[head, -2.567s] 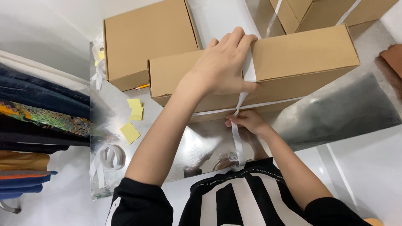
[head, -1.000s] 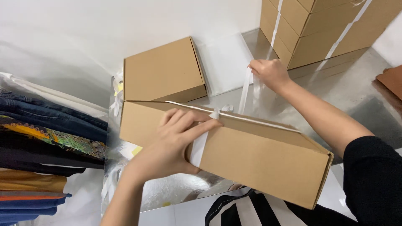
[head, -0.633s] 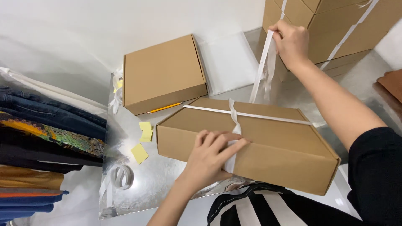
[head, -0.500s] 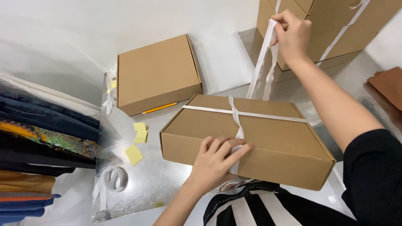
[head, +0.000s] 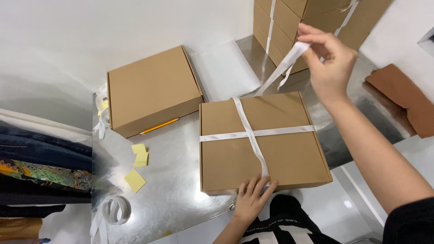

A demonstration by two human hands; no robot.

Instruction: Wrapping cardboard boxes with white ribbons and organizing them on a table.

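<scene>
Nearest to us, our left hand (head: pixel 252 199) lies flat with its fingers spread on the near edge of a flat cardboard box (head: pixel 260 142), pressing the end of a white ribbon (head: pixel 249 133) against the lid. That box sits on a shiny metal table (head: pixel 176 180), just in front of our body. The ribbon crosses the lid both ways, one band running side to side and the other running from our left fingers up over the far edge, so the two meet in a cross near the middle of the lid.

Beyond the far edge the ribbon rises off the box to our right hand (head: pixel 327 61), which is lifted above the table and pinches the loose ribbon between thumb and fingertips, holding it taut. The two hands are well apart, one at each end of the same strand.

To the left on the table lie a few yellow sticky notes (head: pixel 138 165) and, nearer the table's front corner, a loose coil of white ribbon (head: pixel 114 210). Farther back on the left rests a second closed cardboard box (head: pixel 151 90), with a pencil (head: pixel 159 126) lying just beside its near side. At the far end stand stacked cardboard boxes (head: pixel 312 20), already bound in ribbon. Folded clothes (head: pixel 40 167) are piled off the left edge.
</scene>
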